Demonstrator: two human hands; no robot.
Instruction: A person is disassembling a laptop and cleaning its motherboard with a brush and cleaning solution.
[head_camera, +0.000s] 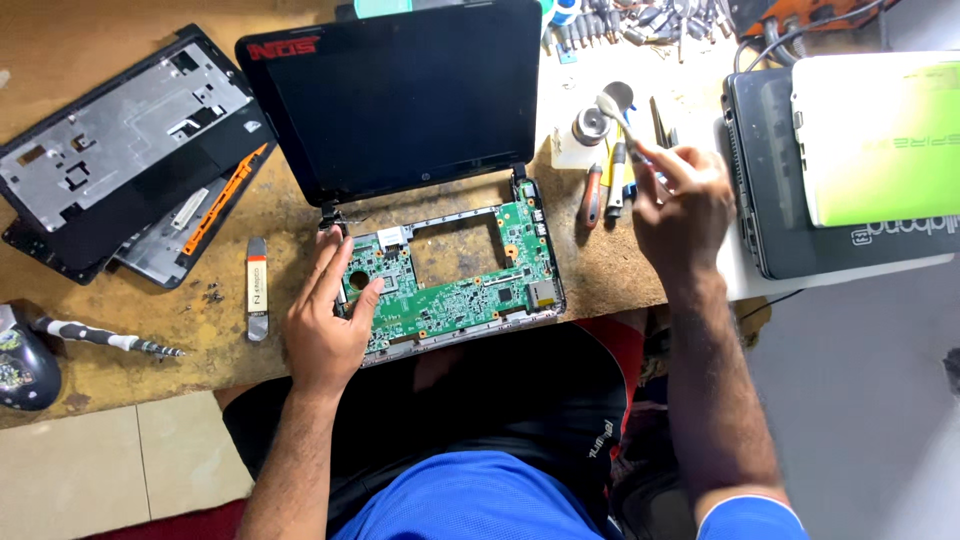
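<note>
Dark rectangular laptop screen (400, 95) upright behind the open base, red label (284, 47) at its top-left corner

Single head-worn view, steeply down and close over the workbench (120, 345), the wearer's lap at bottom.

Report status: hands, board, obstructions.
Left hand flat on green circuit board in opened laptop base. Right hand raised, gripping small brush. Nothing lying on the board.

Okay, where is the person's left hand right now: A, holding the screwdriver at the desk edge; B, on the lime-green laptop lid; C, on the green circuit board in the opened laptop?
C: the left hand rests flat on the green circuit board.
</note>
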